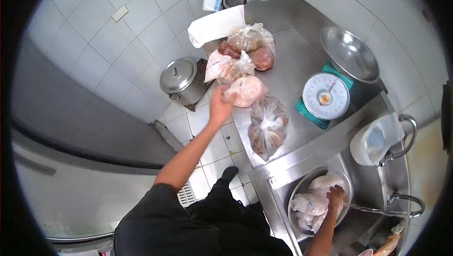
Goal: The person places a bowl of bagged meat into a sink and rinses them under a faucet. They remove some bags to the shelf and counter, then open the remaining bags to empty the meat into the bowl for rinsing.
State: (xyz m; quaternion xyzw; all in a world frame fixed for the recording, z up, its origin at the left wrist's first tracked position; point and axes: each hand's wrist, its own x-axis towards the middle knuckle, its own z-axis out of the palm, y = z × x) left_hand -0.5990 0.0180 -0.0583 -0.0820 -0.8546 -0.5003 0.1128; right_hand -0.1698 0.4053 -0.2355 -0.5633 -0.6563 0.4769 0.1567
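Observation:
My left hand is at the near side of a plastic bag of pale pink meat at the steel counter's left edge, its fingers closed on the bag's side. Beyond it lie more bags of meat, and closer to me sits a knotted clear bag of brownish meat. My right hand reaches into a round metal bowl in the sink, fingers curled over a pale bagged piece of meat. Its fingertips are partly hidden. A stream of water runs from the tap beside that hand.
A green dial scale with a steel pan stands on the counter. A plastic jug is by the upper tap. A lidded pot is on the left; a white cloth lies at the back.

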